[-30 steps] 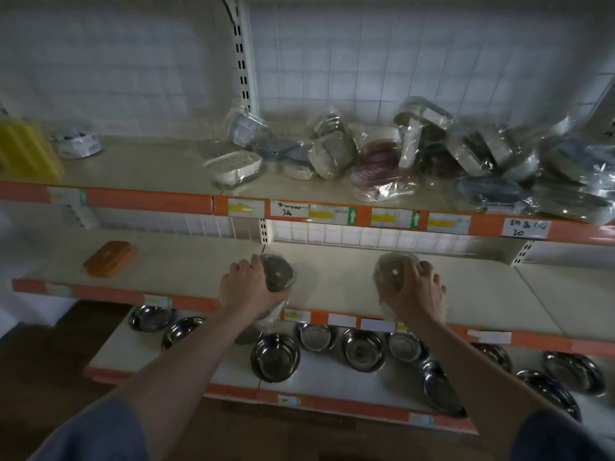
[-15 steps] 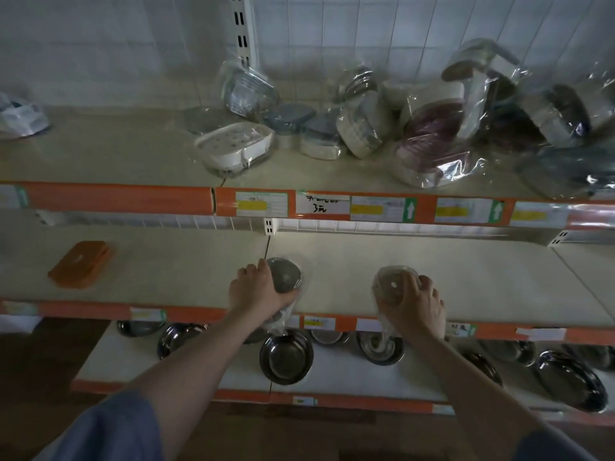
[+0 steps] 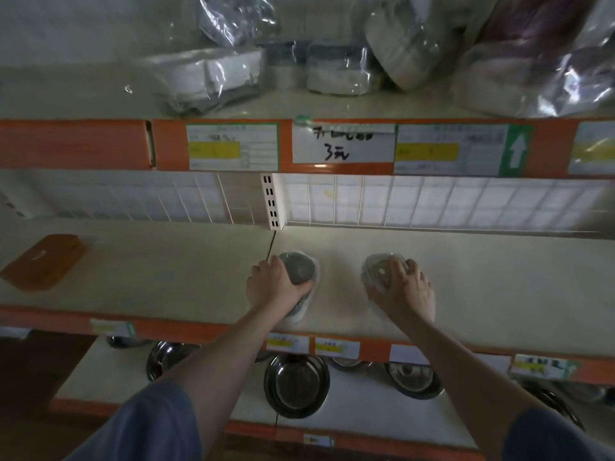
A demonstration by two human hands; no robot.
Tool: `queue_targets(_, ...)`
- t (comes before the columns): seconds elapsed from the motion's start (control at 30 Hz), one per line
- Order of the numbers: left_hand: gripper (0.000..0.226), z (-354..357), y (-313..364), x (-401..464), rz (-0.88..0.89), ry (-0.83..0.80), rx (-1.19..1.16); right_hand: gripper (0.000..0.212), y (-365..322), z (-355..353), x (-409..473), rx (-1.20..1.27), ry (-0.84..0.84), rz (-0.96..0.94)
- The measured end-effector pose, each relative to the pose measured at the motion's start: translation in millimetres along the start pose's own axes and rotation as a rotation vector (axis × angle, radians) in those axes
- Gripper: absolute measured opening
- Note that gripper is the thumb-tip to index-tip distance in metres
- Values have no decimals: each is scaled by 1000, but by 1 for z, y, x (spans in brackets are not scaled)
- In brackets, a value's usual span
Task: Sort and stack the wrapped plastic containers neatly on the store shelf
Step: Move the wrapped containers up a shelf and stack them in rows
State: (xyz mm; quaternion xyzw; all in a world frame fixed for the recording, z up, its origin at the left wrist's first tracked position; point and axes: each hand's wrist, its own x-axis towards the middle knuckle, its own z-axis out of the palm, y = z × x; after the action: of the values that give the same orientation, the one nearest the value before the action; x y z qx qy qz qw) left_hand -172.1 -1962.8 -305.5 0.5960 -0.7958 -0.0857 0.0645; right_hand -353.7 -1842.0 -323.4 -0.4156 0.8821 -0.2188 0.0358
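Wrapped containers, two small round ones, stand on the middle shelf [image 3: 499, 277] near its front edge, side by side but apart. The left hand [image 3: 271, 287] curls its fingers around the dark container [image 3: 299, 267], and the right hand [image 3: 404, 291] grasps the clear container [image 3: 379, 271] from above, probably to set both upright in a row. On the shelf above lies an untidy pile of wrapped containers [image 3: 416, 51]. An orange box [image 3: 45, 261] rests far left, and metal bowls [image 3: 296, 387] fill the lowest shelf.
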Motion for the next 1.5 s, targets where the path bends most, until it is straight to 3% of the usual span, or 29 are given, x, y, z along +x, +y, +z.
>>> queue_targets(0.33,79,44,3,40,18,85,-16,75,5,47,37,-67,-4,-78)
queue_targets(0.47,67,44,-10,34,209,118,14,69,15,40,23,-72,-80,-172)
queue_targets(0.6,83,47,-25,26,414,44,-9,67,21,34,21,-90,-178,-238)
queue_targets(0.73,82,53,-31,30,493,61,52,64,10,40,30,-77,-144,-199)
queue_targets(0.87,85,54,-28,49,454,62,78,66,-10,57,52,-65,-100,-177)
queue_targets(1.0,69,55,-23,77,404,64,98,70,-28,72,77,-64,-103,-173)
queue_targets(1.13,68,48,-18,81,390,39,114,80,-36,71,80,-148,-89,-210)
queue_targets(1.23,70,38,-23,62,363,-14,83,72,-36,56,57,-132,-55,-186)
queue_targets(1.3,73,29,-30,42,369,-52,120,65,-34,42,34,-148,-50,-178)
queue_targets(1.4,98,11,-40,6,367,-76,146,58,-30,19,1,-150,-88,-106)
queue_targets(1.5,100,-10,-43,-26,348,-90,100,54,-30,-5,-30,-122,-103,-40)
